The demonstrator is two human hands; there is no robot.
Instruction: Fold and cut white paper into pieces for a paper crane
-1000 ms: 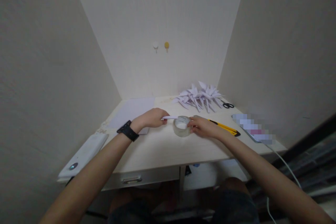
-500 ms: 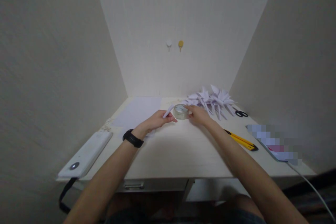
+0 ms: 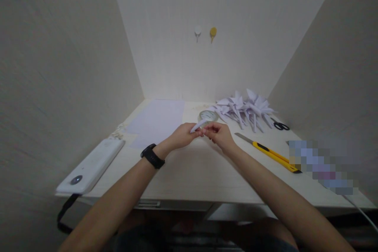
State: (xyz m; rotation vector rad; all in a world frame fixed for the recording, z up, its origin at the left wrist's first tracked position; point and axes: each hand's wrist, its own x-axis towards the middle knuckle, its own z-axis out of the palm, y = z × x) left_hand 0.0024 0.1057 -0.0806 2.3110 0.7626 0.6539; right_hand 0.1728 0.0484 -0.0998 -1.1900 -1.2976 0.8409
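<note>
My left hand (image 3: 181, 136), with a black watch on its wrist, pinches a small folded white paper piece (image 3: 197, 126) over the middle of the desk. My right hand (image 3: 219, 134) meets it from the right, its fingertips on the same paper piece. A roll of clear tape (image 3: 208, 116) lies flat on the desk just beyond both hands, free of them.
A heap of folded white paper shapes (image 3: 246, 108) lies at the back right, black scissors (image 3: 280, 126) beside it. A yellow utility knife (image 3: 270, 152) with its blade out lies right of my hands. White sheets (image 3: 156, 121) and a white device (image 3: 92, 165) sit left.
My right hand carried the tape roll away from me, set it down at the back and let go. It came back to the paper piece held by my left hand.
</note>
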